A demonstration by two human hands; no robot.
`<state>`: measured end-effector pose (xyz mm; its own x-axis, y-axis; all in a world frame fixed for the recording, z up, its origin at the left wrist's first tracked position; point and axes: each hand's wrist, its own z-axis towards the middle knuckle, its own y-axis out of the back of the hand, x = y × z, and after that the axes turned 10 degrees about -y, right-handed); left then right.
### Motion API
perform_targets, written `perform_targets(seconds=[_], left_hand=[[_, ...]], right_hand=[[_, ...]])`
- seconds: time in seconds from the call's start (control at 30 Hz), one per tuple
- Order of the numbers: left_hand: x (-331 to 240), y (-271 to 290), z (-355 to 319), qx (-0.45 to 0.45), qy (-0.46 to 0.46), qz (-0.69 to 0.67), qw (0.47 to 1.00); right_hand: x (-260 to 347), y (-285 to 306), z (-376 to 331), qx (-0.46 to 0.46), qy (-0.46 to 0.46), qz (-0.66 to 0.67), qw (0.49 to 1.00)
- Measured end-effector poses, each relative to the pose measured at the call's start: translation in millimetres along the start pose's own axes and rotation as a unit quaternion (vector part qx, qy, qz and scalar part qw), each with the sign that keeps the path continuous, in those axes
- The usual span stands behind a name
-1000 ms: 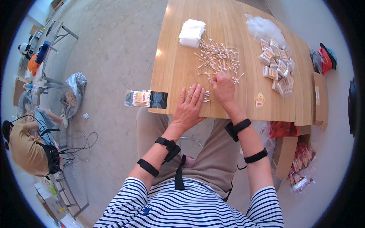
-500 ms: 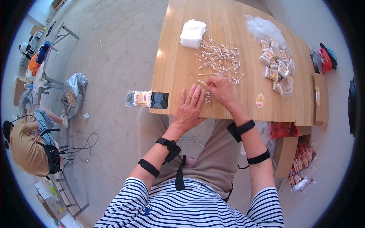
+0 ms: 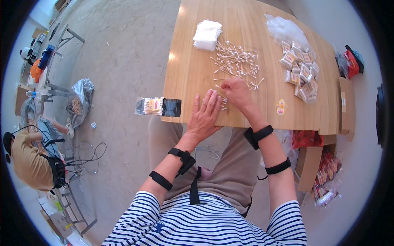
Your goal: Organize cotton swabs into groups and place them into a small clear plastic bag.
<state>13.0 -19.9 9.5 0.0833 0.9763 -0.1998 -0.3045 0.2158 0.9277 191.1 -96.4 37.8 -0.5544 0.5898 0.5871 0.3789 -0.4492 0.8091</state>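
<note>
My left hand (image 3: pixel 205 112) lies flat near the front edge of the wooden table (image 3: pixel 193 74), fingers stretched out. Against its index-finger side is a small row of cotton swabs (image 3: pixel 223 103), partly covered by the hand. Just right of it, my right hand (image 3: pixel 237 92) is closed in a pinch; a white swab tip (image 3: pixel 218 86) shows at its fingertips. Beyond both hands spreads a loose pile of cotton swabs (image 3: pixel 238 61). A stack of small clear bags (image 3: pixel 207 35) sits at the pile's far left.
Packed swab packets (image 3: pixel 303 74) are heaped at the right, by clear plastic bags (image 3: pixel 285 30). Yellow cards (image 3: pixel 281 107) lie nearer. A swab packet (image 3: pixel 153 106) on black tape juts off the left edge. A cardboard box (image 3: pixel 310 168) stands below right. Another person (image 3: pixel 35 162) sits at far left.
My right hand has shifted slightly away from me, toward the loose pile, with its fingers still pinched. My left hand has stayed flat in about the same place.
</note>
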Motion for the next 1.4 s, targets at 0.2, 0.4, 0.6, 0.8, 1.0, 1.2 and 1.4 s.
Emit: perform_targets(seconds=[0.2, 0.4, 0.6, 0.8, 1.0, 1.2, 1.4], left_hand=[[0, 3, 0, 0.012, 0.001, 0.007, 1.0], [-1, 5, 2, 0.03, 0.001, 0.011, 0.999], [-1, 5, 2, 0.033, 0.006, 0.01, 0.999], [-2, 4, 2, 0.024, 0.008, 0.012, 1.0], [-1, 5, 3, 0.027, 0.007, 0.015, 1.0], [-1, 5, 2, 0.024, 0.009, 0.016, 1.0], [-2, 5, 2, 0.026, 0.009, 0.017, 0.999]], right_hand=[[17, -3, -8, -0.007, -0.001, -0.038, 0.999], [10, -9, -20, -0.023, 0.0, -0.031, 0.999], [3, -6, -22, 0.022, 0.033, -0.041, 0.998], [-2, 17, 2, -0.091, 0.019, -0.125, 0.988], [-14, 14, 10, -0.086, 0.078, -0.163, 0.98], [15, 16, 9, -0.009, 0.065, -0.133, 0.989], [10, -4, 27, -0.071, 0.151, -0.151, 0.974]])
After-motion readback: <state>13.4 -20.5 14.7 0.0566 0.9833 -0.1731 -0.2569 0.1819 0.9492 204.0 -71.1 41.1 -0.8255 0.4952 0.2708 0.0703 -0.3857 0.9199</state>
